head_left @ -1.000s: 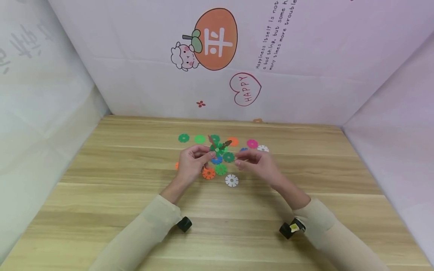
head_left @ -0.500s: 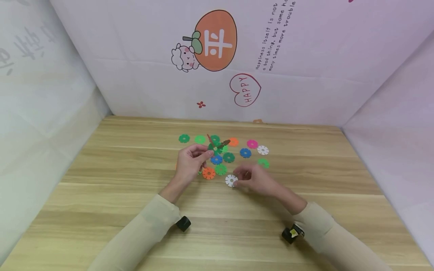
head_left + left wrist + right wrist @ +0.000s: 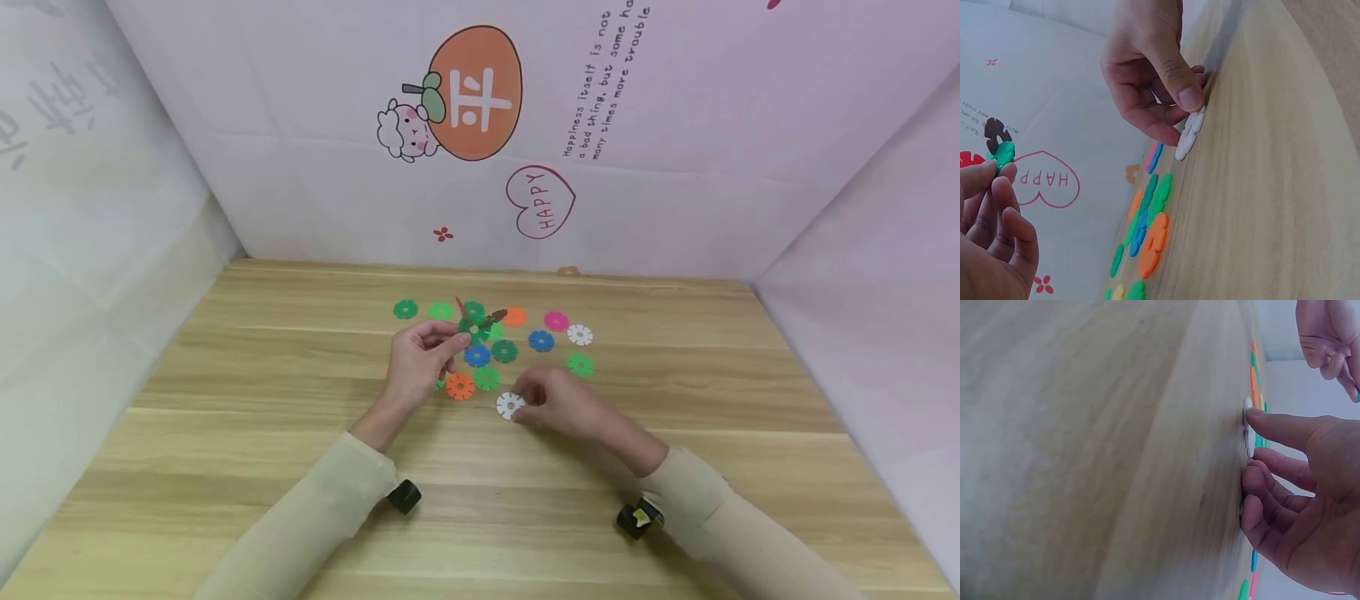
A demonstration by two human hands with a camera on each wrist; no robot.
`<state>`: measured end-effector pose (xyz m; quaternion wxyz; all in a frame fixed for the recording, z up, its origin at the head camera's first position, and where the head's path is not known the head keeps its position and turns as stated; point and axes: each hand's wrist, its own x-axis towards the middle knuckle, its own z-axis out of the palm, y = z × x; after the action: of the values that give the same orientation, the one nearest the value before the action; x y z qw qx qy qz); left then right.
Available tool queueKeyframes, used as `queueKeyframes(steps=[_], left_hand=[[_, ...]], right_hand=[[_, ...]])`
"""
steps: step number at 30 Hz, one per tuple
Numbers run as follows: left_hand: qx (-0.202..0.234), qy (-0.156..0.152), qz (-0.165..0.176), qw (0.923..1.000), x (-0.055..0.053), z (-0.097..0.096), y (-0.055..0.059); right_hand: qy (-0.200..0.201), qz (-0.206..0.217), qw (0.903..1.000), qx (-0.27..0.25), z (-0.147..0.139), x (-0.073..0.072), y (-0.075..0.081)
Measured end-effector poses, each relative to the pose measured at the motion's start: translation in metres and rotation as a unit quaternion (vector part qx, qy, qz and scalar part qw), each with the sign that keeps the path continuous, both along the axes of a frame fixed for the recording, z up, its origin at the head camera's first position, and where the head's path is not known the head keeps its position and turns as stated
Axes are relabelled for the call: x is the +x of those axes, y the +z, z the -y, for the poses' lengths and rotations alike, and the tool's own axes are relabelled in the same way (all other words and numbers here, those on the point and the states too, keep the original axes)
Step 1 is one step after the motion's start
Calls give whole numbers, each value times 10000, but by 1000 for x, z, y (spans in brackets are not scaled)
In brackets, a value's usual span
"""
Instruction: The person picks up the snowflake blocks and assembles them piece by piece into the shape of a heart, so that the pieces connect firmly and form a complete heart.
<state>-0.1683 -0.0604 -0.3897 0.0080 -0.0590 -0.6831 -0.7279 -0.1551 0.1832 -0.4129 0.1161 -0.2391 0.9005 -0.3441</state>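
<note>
My left hand [image 3: 416, 358] holds a small build of interlocking discs above the table, pinching its green disc [image 3: 1004, 153] between thumb and fingers. A red disc [image 3: 464, 310] and a dark brown disc [image 3: 495, 317] are slotted into that green one and stand out at angles. Lower and to the right, my right hand [image 3: 562, 402] is down at the tabletop. Its thumb and index finger pinch the edge of a white notched disc [image 3: 1189, 139], the one nearest to me. The right wrist view shows this white disc [image 3: 1248, 434] edge-on, low against the wood.
Loose notched discs lie scattered on the wooden table [image 3: 480, 517], among them an orange disc [image 3: 460, 386], a blue disc [image 3: 542, 341], a pink disc [image 3: 557, 321] and a second white disc [image 3: 580, 335]. A printed white cloth [image 3: 337, 183] rises behind the table.
My right hand has come from beside the build down toward me to the white disc and now grips its edge. My left hand stays nearly in place with the build.
</note>
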Motion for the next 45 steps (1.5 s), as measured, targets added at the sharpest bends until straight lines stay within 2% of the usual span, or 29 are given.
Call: queueKeyframes(steps=[6,17,23,27,32,40,45], left_hand=[[-34,43,-18,10000,1,1,0],[-22,10,46,10000,-1,1,-3],[6,37,78,10000,0,1,-3],[70,36,33,10000,0,1,-2],[135,-4,-98,9999,0,1,-2],[174,-120,-266,9994,0,0,-3],[149,-163,-367,9991,0,-3,-3]], right_hand=[[-30,151,9999,10,0,0,0],[-33,782,9928,-906,-3,0,-3],[-176,802,9885,-1269,-9,0,-2],[-418,526,9813,-1803,-13,-4,7],[-748,-152,9680,-2390,-18,-10,22],[-1259,-689,9416,-3045,-18,-14,47],[-1415,-995,9312,-3209,-14,-16,60]])
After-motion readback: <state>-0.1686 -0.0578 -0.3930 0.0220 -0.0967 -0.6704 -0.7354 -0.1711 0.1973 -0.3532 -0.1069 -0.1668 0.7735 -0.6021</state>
